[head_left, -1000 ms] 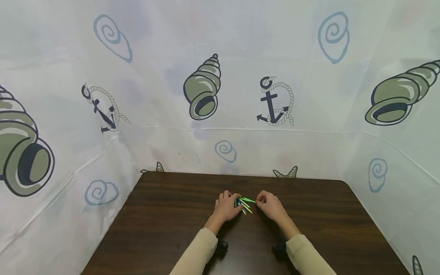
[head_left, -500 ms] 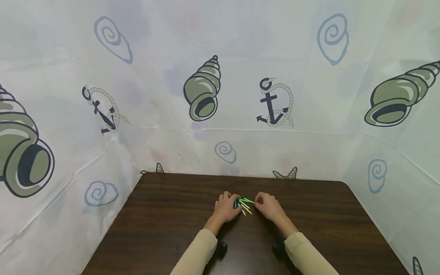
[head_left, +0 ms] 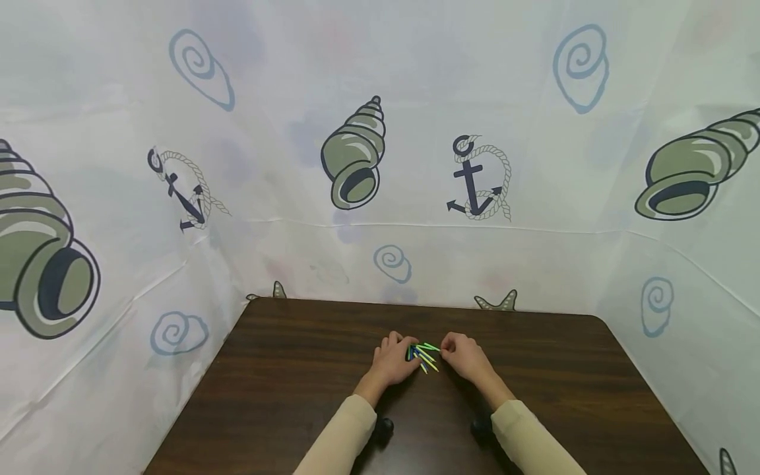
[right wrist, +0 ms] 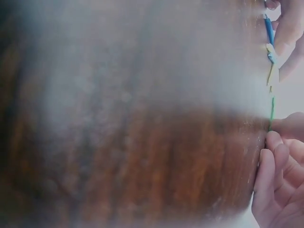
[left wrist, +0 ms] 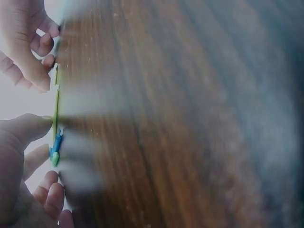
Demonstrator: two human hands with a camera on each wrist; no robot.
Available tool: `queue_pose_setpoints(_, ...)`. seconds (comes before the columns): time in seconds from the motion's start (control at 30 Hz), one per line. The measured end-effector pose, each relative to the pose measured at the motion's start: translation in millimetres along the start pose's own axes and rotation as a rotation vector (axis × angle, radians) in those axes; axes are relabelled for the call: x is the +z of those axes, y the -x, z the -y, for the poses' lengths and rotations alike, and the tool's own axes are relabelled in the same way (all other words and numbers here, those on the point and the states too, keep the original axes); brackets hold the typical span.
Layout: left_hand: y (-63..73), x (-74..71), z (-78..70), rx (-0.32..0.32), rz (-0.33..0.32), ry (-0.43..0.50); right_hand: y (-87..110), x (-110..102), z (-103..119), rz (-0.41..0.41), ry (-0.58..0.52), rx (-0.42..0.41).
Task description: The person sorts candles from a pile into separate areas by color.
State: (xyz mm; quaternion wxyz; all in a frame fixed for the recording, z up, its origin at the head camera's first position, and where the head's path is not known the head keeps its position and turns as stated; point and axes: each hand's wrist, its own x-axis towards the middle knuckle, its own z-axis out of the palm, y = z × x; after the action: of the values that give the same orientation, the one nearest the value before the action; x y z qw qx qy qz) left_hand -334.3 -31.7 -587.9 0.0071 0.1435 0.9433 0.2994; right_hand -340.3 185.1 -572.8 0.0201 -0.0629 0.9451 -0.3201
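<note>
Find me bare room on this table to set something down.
Bare table runs from left sleeve to left edge, right sleeve to right edge, and beyond the hands to the far edge. It's crowded between left hand and right hand, among thin sticks.

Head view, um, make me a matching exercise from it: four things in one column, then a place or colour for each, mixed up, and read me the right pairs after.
Things:
1. thin sticks
2. tabletop
3. right hand
4. sleeves

Places or colours:
A. cream
B. at the end of a green stick
C. green, yellow and blue
D. dark brown

Right pairs: 1-C, 2-D, 3-B, 4-A
</note>
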Motion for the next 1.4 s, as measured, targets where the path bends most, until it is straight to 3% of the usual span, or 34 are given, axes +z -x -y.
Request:
queue_pose_setpoints(0.17, -3.7, 4.3, 5.3, -0.013, 0.027, 0.006, 0.9, -2, 2, 0.007, -0.004, 0.018)
queue_pose_setpoints(0.33, -7.9, 9.5, 11.7, 0.004, 0.005, 0.024, 0.7, -3, 2, 0.007, -0.004, 0.026)
queue_pose_setpoints(0.6, -2.4, 4.2, 6.9, 0.006, 0.023, 0.049, 1.2, 0, -3, -0.001, -0.007, 0.041)
queue_pose_setpoints(0.93, 0.6, -0.3, 5.4, 0.015, 0.026, 0.054, 7.8, -8, -7, 0.028, -0.185, 0.126)
queue_pose_setpoints(1.23, -4.9, 5.6, 14.3, 0.012, 0.052, 0.060, 17.1, -15, -18, 0.019, -0.231, 0.119)
queue_pose_setpoints(1.4, -3.1, 2.8, 10.5, 0.011, 0.054, 0.047, 21.1, -19, -23, -0.001, -0.256, 0.133)
